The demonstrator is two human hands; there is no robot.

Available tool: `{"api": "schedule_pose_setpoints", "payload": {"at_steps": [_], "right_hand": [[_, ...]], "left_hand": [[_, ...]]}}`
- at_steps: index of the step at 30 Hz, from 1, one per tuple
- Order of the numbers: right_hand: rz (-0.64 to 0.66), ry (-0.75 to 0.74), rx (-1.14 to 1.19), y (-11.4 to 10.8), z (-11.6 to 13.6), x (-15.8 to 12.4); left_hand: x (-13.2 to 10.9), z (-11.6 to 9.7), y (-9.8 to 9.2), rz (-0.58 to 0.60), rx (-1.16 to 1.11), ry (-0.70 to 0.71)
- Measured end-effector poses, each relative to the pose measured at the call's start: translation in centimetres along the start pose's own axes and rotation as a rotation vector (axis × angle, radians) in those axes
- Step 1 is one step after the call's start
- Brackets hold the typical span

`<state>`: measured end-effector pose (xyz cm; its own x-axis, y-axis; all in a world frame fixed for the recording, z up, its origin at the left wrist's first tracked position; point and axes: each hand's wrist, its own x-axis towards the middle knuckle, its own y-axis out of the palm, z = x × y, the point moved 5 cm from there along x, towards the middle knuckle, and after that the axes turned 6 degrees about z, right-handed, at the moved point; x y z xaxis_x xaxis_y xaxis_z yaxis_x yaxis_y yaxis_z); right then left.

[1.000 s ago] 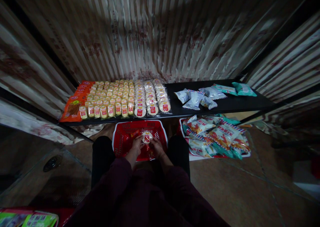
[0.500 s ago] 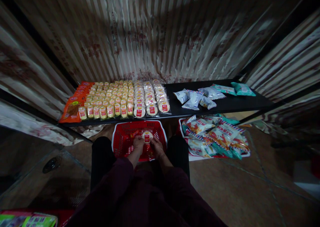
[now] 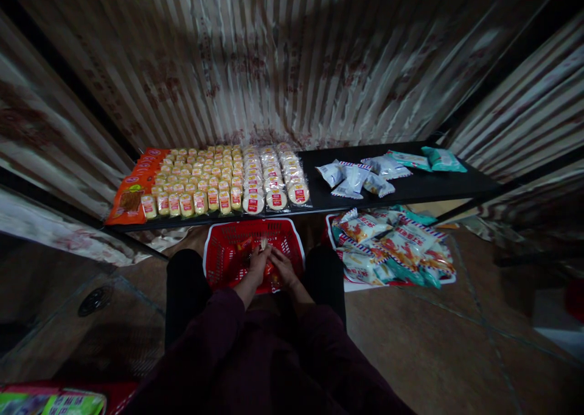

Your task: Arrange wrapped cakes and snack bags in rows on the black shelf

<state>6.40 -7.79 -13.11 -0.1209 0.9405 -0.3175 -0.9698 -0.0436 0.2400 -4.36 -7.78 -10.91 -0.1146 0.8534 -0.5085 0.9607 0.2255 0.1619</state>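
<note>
Over the red basket [image 3: 219, 263] between my knees, my left hand [image 3: 258, 264] and my right hand [image 3: 283, 268] are close together, fingers closed. They hold a round, flat wrapped cake [image 3: 263, 243], now turned nearly edge-on; a pale sliver shows above the left fingers and the rest is hidden. Orange-red packets [image 3: 245, 244] lie inside this basket. Just beyond it, on the black shelf, stand rows of similar round wrapped cakes [image 3: 276, 199] with red labels. Rows of smaller yellow wrapped cakes [image 3: 187, 205] stand to their left.
An orange packet [image 3: 130, 199] lies at the left end of the black shelf [image 3: 319, 203]. Blue-white packets [image 3: 351, 181] and teal packets [image 3: 443, 159] lie to the right. A second basket full of snack bags [image 3: 387, 244] stands beside my right knee. A pleated curtain [image 3: 274, 56] hangs behind.
The round cake has turned from facing me with its label showing to nearly edge-on. My hands have drawn closer together around it.
</note>
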Motion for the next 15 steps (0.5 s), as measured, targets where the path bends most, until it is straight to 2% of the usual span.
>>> {"api": "schedule_pose_setpoints", "payload": {"at_steps": [3,5,10,15], "right_hand": [[0.028,-0.02,0.036,0.0,-0.3,0.2],[-0.019,-0.023,0.085,-0.4,-0.7,0.4],[-0.232,0.014,0.178,-1.7,-2.0,0.9],[-0.253,0.029,0.157,-1.8,-2.4,1.0]], "left_hand": [[-0.1,-0.1,-0.2,-0.024,-0.059,-0.051],[0.1,-0.1,-0.5,-0.04,-0.093,-0.09],[0.6,0.3,-1.2,-0.056,-0.166,-0.185],[0.6,0.8,-1.9,-0.066,-0.187,-0.234]]}}
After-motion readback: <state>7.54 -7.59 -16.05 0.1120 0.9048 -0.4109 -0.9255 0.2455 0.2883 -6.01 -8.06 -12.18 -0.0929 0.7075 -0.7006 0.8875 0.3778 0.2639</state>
